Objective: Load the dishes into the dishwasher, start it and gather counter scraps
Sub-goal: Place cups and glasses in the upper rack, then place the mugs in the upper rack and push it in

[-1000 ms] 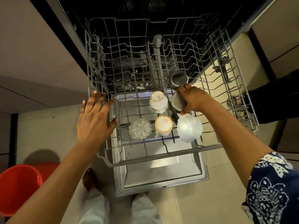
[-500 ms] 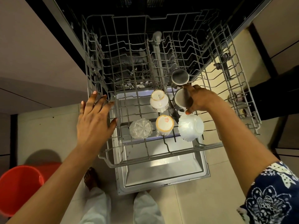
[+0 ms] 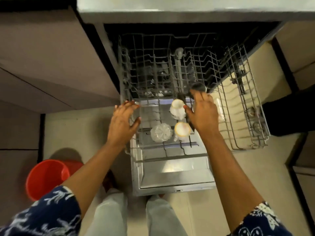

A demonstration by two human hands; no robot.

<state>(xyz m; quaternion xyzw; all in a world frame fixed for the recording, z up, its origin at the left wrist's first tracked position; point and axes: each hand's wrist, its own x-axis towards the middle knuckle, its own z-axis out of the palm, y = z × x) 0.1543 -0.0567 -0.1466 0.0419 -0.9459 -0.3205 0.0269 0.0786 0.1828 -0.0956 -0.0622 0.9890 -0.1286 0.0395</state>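
Dishwasher rack [image 3: 247,116] is sitting pulled out over the dropped door [image 3: 170,181], with its long axis running from the machine's opening toward the person's feet.
Left hand [image 3: 121,123] is resting on the rack's left rim, fingers spread straight. Right hand [image 3: 202,114] is hovering over the cups, motion-blurred, fingers stretched loose and gripping nothing; half a second ago those fingers were curled in a grip. Steel cup [image 3: 198,86] is sitting just past its fingertips, white cup [image 3: 177,108] beside its thumb. Rack isn't shifting.
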